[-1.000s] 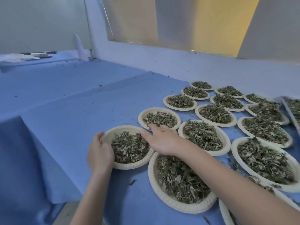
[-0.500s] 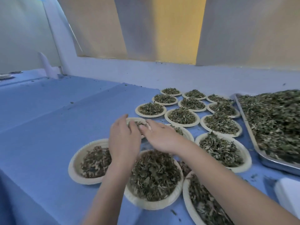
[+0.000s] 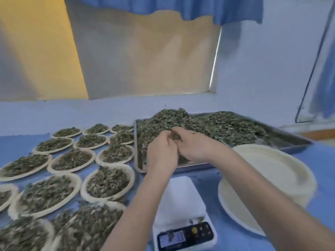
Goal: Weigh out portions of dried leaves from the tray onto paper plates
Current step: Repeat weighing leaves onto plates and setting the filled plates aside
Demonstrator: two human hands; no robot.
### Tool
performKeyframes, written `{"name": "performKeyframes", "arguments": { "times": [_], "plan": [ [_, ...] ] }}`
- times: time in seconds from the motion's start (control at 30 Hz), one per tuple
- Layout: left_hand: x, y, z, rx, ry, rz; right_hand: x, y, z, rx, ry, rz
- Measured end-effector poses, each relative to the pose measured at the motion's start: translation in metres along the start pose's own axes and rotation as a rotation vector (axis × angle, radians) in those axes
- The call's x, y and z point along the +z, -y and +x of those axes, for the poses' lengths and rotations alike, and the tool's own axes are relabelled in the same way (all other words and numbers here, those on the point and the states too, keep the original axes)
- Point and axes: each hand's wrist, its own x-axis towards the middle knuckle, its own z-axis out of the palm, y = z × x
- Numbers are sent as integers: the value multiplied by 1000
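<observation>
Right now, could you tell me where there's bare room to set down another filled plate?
The scale platform is bare. Bare cloth lies left of the far plates. A strip runs between scale and plate stack. Left of the tray, plates sit rim to rim; both hands, left and right, occupy its near corner.

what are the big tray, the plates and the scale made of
The large rectangular tray looks like bare metal, probably steel: grey, shiny, with a thin rolled rim. The round cream plates stacked beside it look like matte pressed paper, with crimped rims. The small white scale seems to be smooth plastic with a dark glossy display panel; blur leaves that open.
</observation>
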Motion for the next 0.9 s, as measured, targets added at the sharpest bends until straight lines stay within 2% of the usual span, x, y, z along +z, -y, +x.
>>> {"name": "performKeyframes", "arguments": {
  "times": [0.17, 0.33, 0.47, 0.6, 0.7, 0.9],
  "plan": [
    [84, -57, -15, 57, 197, -60, -34, -87, -43, 165, -57, -103],
    [137, -79, -23, 83, 384, 133, -39, -161, -67, 295, -96, -212],
    [138, -80, -13, 80, 366, 263, -36, -196, -72, 305, -149, -159],
    [130, -82, -6, 123, 389, 299, -36, -206, -66, 275, -305, -60],
    [130, -86, -5, 155, 371, 328, -38, -206, -61, 251, -321, -66],
    [116, -98, 6, 205, 273, 249, -56, -202, -61, 215, -422, 10]
  ]
}}
